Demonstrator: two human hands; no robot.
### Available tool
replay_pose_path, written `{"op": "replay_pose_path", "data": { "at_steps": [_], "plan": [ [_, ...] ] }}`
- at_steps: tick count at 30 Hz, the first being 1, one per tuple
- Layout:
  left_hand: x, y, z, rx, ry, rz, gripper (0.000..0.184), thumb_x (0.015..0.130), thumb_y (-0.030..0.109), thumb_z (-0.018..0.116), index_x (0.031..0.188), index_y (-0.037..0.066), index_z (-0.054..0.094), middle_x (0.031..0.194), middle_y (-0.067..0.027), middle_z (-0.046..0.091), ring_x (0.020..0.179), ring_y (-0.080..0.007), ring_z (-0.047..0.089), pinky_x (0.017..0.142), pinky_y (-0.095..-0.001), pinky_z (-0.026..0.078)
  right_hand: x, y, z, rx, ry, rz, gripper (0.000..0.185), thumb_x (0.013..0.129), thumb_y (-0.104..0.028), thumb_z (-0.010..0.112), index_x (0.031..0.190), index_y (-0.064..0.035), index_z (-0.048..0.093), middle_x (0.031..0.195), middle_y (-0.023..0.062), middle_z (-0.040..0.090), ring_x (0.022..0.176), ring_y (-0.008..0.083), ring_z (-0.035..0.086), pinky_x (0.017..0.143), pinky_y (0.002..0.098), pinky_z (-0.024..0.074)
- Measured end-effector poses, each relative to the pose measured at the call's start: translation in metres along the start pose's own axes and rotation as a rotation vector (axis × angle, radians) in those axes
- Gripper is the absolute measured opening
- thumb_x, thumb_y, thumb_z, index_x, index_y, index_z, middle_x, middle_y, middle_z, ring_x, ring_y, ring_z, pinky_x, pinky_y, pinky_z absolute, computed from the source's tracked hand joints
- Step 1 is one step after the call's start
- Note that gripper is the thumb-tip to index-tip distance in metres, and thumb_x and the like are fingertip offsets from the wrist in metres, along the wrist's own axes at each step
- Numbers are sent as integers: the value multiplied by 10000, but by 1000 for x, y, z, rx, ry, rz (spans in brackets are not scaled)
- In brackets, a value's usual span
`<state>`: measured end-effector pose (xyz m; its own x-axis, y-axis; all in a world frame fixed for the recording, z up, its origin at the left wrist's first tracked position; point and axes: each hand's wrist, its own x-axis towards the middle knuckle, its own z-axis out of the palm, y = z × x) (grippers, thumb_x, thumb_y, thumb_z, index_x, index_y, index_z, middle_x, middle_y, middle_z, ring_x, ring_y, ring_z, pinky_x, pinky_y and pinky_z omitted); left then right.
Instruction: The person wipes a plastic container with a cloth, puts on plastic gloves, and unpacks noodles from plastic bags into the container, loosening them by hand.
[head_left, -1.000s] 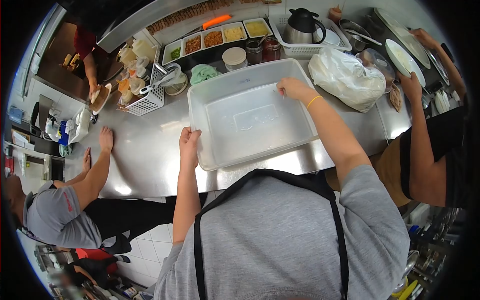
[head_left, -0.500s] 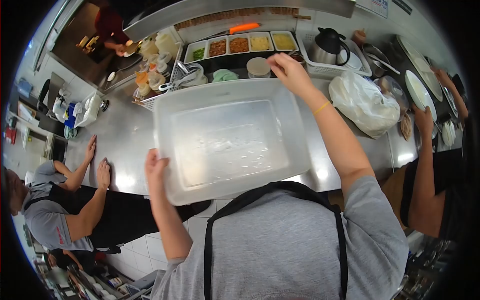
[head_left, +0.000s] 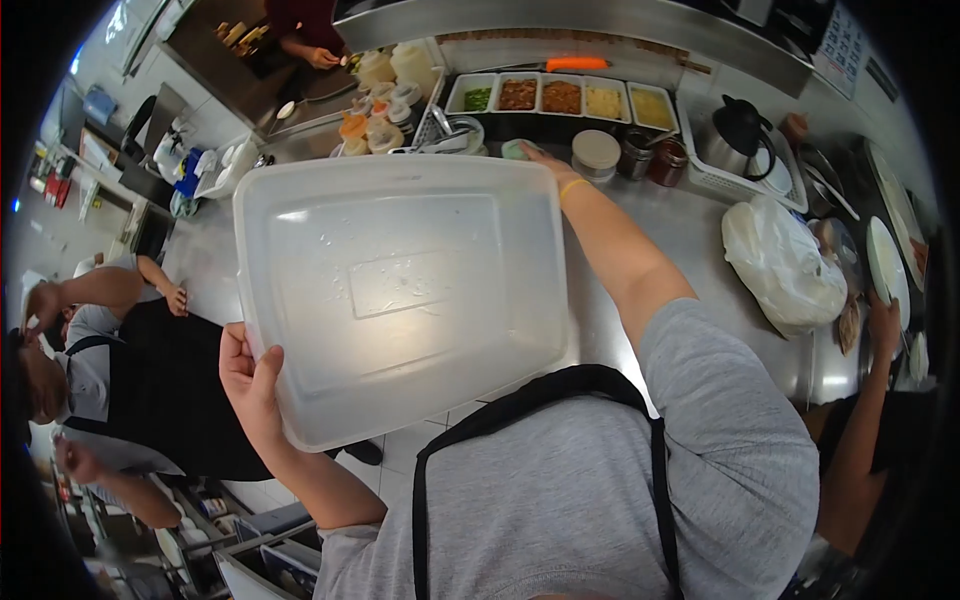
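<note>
A translucent plastic tub (head_left: 400,385), with water drops on its inside, is tilted up above the steel counter with its open side toward me. My left hand (head_left: 250,372) is closed on its left edge, thumb over the rim. Beyond the tub's upper right corner, my right hand (head_left: 548,168) has its fingers on a pale green cloth (head_left: 517,149) lying on the counter. The tub's rim hides part of that hand and of the cloth. Just right of the fingers stands a round lidded container (head_left: 596,152).
White trays of chopped food (head_left: 562,97) line the back, beside a basket of sauce bottles (head_left: 375,130). To the right are a black-topped jug (head_left: 735,135), a white plastic bag (head_left: 780,265) and a person's hand holding a plate (head_left: 885,265). Another person (head_left: 150,390) stands at left.
My right hand has come down from near the round container onto the green cloth. The tub is tilted up more steeply and my left hand now grips its edge. The person at left has raised an arm.
</note>
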<state>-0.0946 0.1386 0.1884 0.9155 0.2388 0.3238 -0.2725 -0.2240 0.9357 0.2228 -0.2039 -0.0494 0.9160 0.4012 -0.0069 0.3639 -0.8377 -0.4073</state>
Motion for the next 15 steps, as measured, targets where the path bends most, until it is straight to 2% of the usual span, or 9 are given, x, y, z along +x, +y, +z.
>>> {"op": "replay_pose_path", "data": {
  "at_steps": [1, 3, 5, 6, 8, 10, 12, 13, 15],
  "plan": [
    [0, 0, -2, 16, -11, 4, 208, 731, 57, 635, 834, 55, 455, 678, 42, 475, 588, -17, 389, 597, -148, 311, 10, 21, 28, -3, 52, -49, 492, 828, -269, 468, 1311, -255, 376, 1425, 100, 222, 1277, 329, 277, 1042, 367, 262],
    [-1, 2, -2, 12, 1, -4, 206, 730, 56, 633, 836, 55, 456, 685, 43, 468, 599, -18, 388, 600, -148, 306, 2, 16, 33, -5, 99, -92, 475, 829, -290, 460, 1298, -247, 399, 1400, 114, 284, 1269, 340, 287, 1031, 374, 281],
    [0, 1, 0, 14, 1, 11, 197, 731, 56, 623, 838, 52, 458, 706, 41, 456, 629, -21, 388, 611, -150, 298, -29, 16, 30, -18, 95, -12, 401, 802, -249, 513, 1199, -194, 502, 1265, 149, 446, 1182, 357, 389, 962, 385, 364],
    [2, -3, 1, 16, -13, 30, 191, 732, 56, 616, 839, 50, 459, 719, 39, 451, 649, -23, 390, 619, -151, 297, -48, 16, 23, -26, 96, 27, 401, 802, -249, 513, 1199, -194, 502, 1265, 149, 446, 1182, 357, 389, 962, 385, 364],
    [8, -8, 2, 59, -48, 37, 194, 747, 82, 613, 858, 44, 458, 744, 35, 452, 682, -37, 403, 644, -160, 311, -88, 11, 9, 83, 110, 113, 296, 761, -173, 575, 1054, -134, 564, 1079, 164, 537, 1048, 355, 480, 865, 397, 426],
    [13, -11, 6, 53, -104, 56, 185, 764, 100, 582, 907, 44, 478, 839, -8, 517, 765, -78, 459, 717, -195, 346, -146, 2, -15, 306, 283, 98, 247, 731, -108, 607, 973, -101, 558, 1012, 166, 526, 965, 341, 511, 826, 387, 429],
    [21, -19, 7, 41, -114, 72, 173, 765, 110, 580, 895, 45, 488, 810, 1, 490, 750, -78, 438, 714, -204, 340, -188, 7, -25, 374, 323, 78, 286, 769, -124, 613, 1049, -116, 554, 998, 129, 523, 963, 319, 515, 816, 343, 441],
    [19, -18, 12, -7, -135, 60, 168, 770, 99, 581, 883, 42, 470, 805, -2, 492, 744, -76, 436, 712, -201, 339, -213, 2, -33, 541, 312, 5, 294, 759, -180, 623, 1033, -102, 552, 1084, 144, 498, 976, 322, 513, 846, 366, 412],
    [18, -18, 21, -65, -181, 39, 168, 775, 89, 582, 870, 38, 453, 799, -5, 494, 737, -75, 434, 711, -197, 338, -262, 16, -38, 431, 365, 12, 287, 785, -219, 611, 1044, -109, 557, 1085, 124, 509, 984, 297, 509, 814, 347, 428]
  ]
}}
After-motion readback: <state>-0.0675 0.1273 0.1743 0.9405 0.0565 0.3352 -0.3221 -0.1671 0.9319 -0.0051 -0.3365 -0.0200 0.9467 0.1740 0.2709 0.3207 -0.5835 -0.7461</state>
